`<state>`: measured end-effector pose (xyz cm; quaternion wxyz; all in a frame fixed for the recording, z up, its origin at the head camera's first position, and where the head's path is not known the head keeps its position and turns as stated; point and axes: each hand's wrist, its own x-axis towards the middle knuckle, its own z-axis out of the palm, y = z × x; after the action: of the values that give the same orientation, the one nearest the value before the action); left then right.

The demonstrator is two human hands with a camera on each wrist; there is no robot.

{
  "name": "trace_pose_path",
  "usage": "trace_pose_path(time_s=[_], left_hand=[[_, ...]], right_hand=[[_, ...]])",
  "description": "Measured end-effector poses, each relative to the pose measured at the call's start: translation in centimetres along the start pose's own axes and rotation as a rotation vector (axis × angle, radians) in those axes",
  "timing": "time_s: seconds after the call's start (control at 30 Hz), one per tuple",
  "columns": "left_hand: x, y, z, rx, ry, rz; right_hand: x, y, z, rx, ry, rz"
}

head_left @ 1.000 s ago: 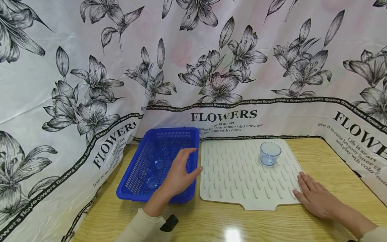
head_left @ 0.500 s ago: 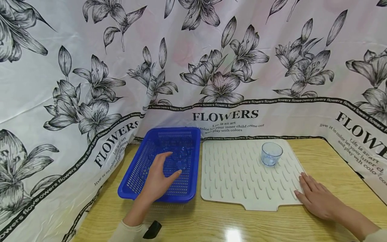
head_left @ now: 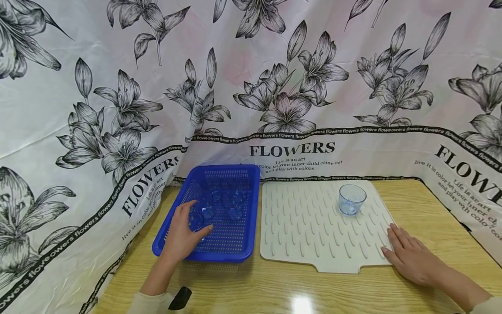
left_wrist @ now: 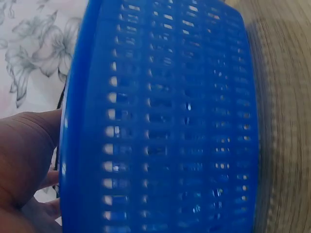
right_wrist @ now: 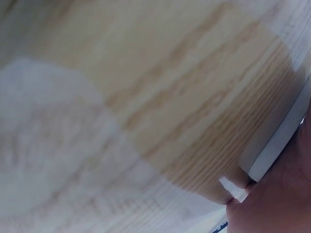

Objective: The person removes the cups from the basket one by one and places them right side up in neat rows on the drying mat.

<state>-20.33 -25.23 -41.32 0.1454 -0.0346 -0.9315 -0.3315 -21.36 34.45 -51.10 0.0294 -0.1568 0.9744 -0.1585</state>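
My left hand reaches over the front left of a blue plastic basket, thumb and fingers spread apart. Beneath it a clear glass lies in the basket, partly hidden by the hand; I see no grip on it. In the left wrist view the hand shows beyond the rim of the perforated basket wall. My right hand rests flat at the right edge of a white ridged drying mat. A bluish clear glass stands on the mat's right half.
More clear glasses sit further back in the basket, their outlines hard to separate. The basket stands left of the mat on a wooden table. A flower-printed curtain hangs behind and along both sides.
My left hand has moved leftward and slightly down, from the basket's right side to the glass at its front left. The right hand and the glass on the mat stay put.
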Motion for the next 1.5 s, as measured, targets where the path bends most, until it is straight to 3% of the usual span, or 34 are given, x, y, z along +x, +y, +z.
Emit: trace_pose_path(time_s=[0.23,0.57,1.03,1.5], left_hand=[[0.3,-1.4,-0.9,-0.005,-0.052,-0.066],[0.7,-1.8,-1.9,-0.021,-0.123,-0.190],[1.5,-2.5,-2.1,-0.044,-0.198,-0.273],[1.7,-2.3,-2.1,0.010,-0.237,-0.291]], right_hand=[[0.1,0.6,0.4,0.024,-0.013,0.005],[0.0,0.5,0.6,0.022,-0.005,0.005],[0.0,-0.2,-0.1,-0.026,0.013,0.003],[0.0,0.0,0.1,-0.008,0.011,0.006]])
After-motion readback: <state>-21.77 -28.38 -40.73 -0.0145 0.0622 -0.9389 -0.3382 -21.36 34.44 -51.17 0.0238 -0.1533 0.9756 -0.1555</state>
